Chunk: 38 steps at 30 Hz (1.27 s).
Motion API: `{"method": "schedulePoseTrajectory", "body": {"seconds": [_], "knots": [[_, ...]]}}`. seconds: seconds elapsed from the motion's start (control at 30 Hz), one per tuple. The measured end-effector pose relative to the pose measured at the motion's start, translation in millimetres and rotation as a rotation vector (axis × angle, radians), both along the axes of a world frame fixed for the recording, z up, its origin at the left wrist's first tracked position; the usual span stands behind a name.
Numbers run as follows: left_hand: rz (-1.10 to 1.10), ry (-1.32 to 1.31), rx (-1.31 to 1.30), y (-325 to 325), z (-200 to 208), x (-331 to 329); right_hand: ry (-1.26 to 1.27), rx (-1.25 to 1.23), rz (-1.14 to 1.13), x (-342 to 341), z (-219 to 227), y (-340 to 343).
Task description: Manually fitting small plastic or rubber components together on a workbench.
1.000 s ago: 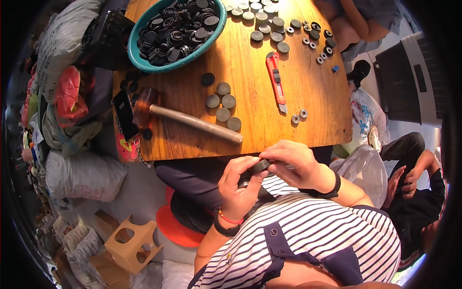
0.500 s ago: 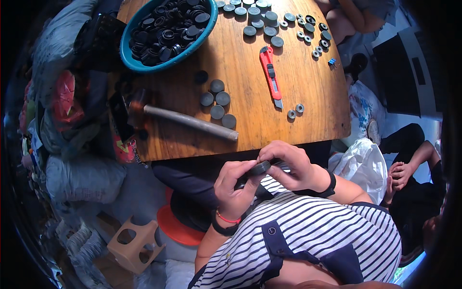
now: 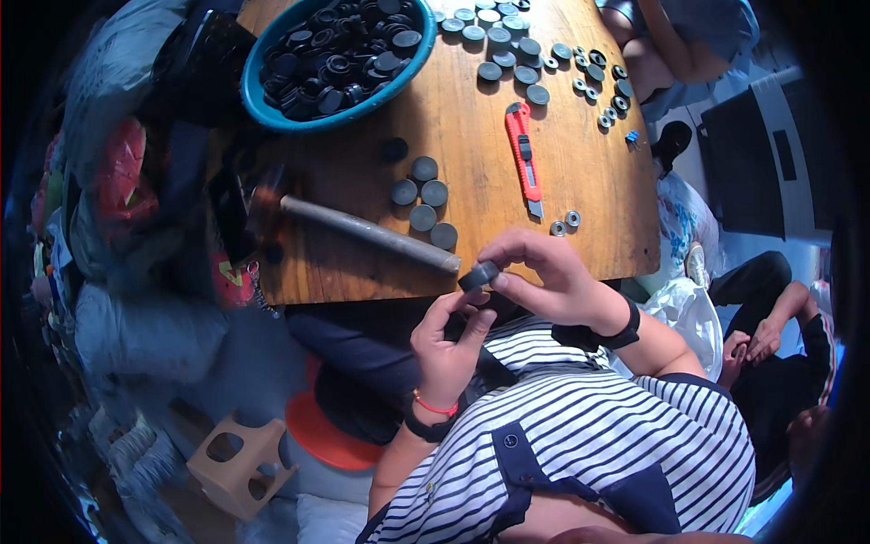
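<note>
My right hand (image 3: 553, 276) pinches a dark grey round cap (image 3: 478, 276) between thumb and fingers, just off the table's near edge. My left hand (image 3: 450, 343) is right below the cap, thumb and forefinger apart; whether a fingertip touches the cap I cannot tell. Beyond them on the table, several similar grey caps (image 3: 422, 218) sit in a small cluster. A hammer (image 3: 372, 234) lies left of my hands, its grey handle pointing toward them. Two small metal bearings (image 3: 573, 218) and a red box cutter (image 3: 525, 159) with its blade out lie beyond my right hand.
A teal basin (image 3: 340, 124) full of black round parts stands at the far left of the wooden table (image 3: 471, 181). More grey caps (image 3: 498, 36) and bearings spread across its far side. People sit beyond and at the right. A tan stool (image 3: 240, 462) is on the floor at lower left.
The cap has moved up and slightly left, toward the table edge, in my right hand. My left hand has let go of it, its fingers parting. The view has shifted slightly.
</note>
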<state>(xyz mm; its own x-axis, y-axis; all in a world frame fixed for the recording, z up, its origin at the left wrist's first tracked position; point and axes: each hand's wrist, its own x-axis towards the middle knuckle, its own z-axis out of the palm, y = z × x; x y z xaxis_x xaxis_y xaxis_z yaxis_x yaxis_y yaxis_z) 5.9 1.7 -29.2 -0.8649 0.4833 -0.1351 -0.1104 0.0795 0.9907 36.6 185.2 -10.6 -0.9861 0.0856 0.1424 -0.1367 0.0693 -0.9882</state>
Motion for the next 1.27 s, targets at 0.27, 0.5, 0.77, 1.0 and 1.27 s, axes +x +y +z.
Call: {"method": "schedulePoseTrajectory", "body": {"seconds": [0.27, 0.5, 0.77, 1.0, 1.27], "knots": [[0.057, -0.040, 0.158, 1, 17, -4, 0.522, 0.503, -0.259, 7, -7, -23], [0.101, -0.082, 0.158, 8, 21, 0, 0.521, 0.503, -0.282, 14, -14, -25], [-0.041, 0.236, 0.051, -2, 31, -3, -0.142, -0.604, -0.001, 42, -9, -8], [-0.037, 0.130, 0.008, -1, 34, -1, -0.235, -0.605, -0.112, 55, -20, 0], [-0.071, 0.253, -0.025, -5, 32, -1, -0.227, -0.607, 0.132, 41, -1, -2]]}}
